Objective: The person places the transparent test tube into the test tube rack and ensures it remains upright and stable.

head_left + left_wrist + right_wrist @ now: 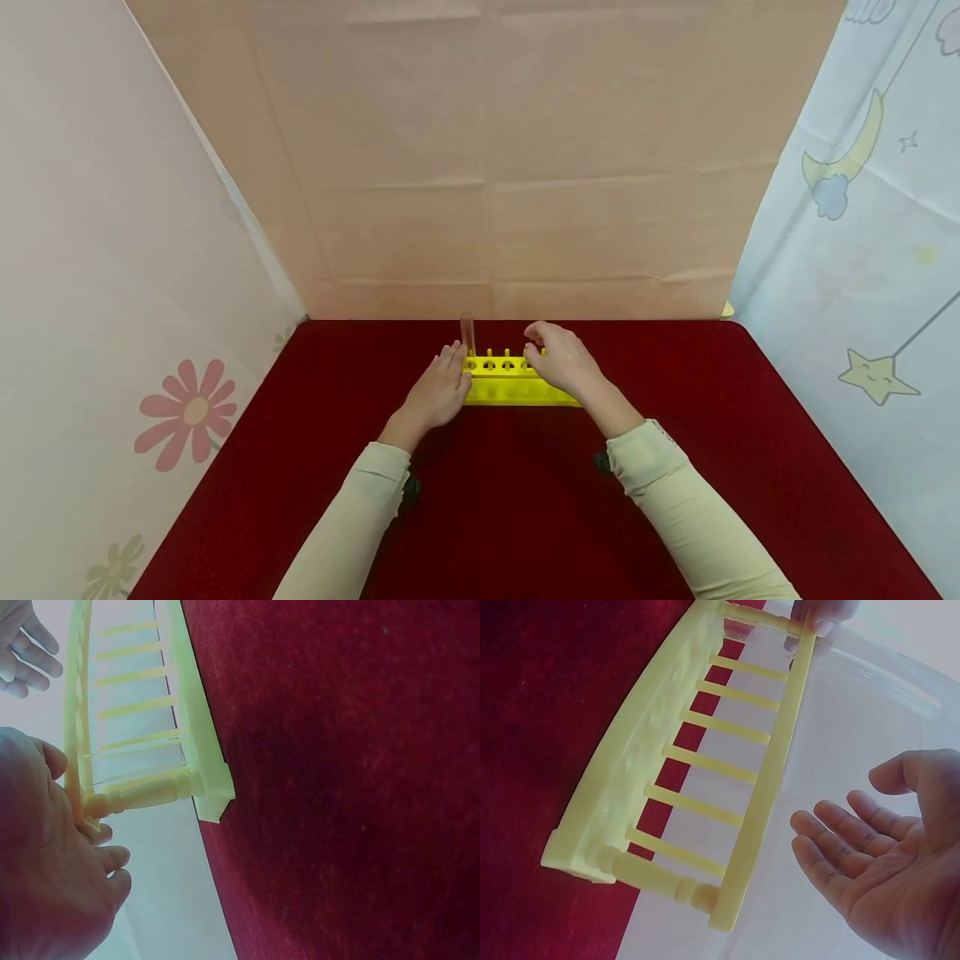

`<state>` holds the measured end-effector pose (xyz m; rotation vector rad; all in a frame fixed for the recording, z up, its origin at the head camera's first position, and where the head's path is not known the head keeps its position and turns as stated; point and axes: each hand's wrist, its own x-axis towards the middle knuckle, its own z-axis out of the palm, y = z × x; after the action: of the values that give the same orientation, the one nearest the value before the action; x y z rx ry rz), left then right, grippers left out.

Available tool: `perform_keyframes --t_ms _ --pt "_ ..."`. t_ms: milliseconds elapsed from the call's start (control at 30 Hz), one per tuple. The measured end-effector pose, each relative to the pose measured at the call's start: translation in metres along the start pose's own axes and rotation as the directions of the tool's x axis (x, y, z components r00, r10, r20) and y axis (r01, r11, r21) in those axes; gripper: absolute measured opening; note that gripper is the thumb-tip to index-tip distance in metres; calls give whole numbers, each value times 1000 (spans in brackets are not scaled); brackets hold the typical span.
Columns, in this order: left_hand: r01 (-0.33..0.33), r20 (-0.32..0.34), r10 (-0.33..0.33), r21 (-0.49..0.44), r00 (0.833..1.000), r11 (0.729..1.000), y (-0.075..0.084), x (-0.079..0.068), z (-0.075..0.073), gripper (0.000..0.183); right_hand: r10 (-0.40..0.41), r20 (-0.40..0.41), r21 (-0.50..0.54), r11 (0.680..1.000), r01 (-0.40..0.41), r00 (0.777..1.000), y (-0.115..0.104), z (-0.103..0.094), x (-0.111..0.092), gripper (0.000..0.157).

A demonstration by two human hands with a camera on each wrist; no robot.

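Observation:
A yellow test tube rack (517, 390) stands on the red table, with a row of round holes and upright pegs along its top. One clear test tube (467, 333) is upright in the leftmost hole; its lower part shows faintly between the rack's plates in the left wrist view. My left hand (441, 387) grips the rack's left end, with thumb and fingers on either side of the top plate (73, 712). Above the rack's right part hovers my right hand (564, 360). In the right wrist view the right hand's fingers (855, 844) are loosely bent, apart from the rack, holding nothing.
Dark red cloth covers the table (517, 517). A tan backdrop (487, 167) rises behind it. Patterned white sheets hang on both sides, with a flower (197, 412) at left and a star (877, 377) at right.

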<state>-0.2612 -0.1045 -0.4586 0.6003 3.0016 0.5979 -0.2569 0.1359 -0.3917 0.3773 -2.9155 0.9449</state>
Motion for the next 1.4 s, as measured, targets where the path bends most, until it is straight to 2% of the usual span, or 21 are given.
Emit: perform_keyframes --t_ms 667,1000,1400 --pt "10 -4 -10 0 1000 1000 1 -2 0 61 41 -13 -25 999 -42 999 16 -13 -6 35" --pt "3 3 -3 5 1000 1000 1 0 0 61 20 -28 -29 999 -21 999 26 -17 -11 36" --pt "17 5 -17 1 1000 1000 0 -1 1 61 43 -42 -9 999 -43 998 38 -20 -14 37"
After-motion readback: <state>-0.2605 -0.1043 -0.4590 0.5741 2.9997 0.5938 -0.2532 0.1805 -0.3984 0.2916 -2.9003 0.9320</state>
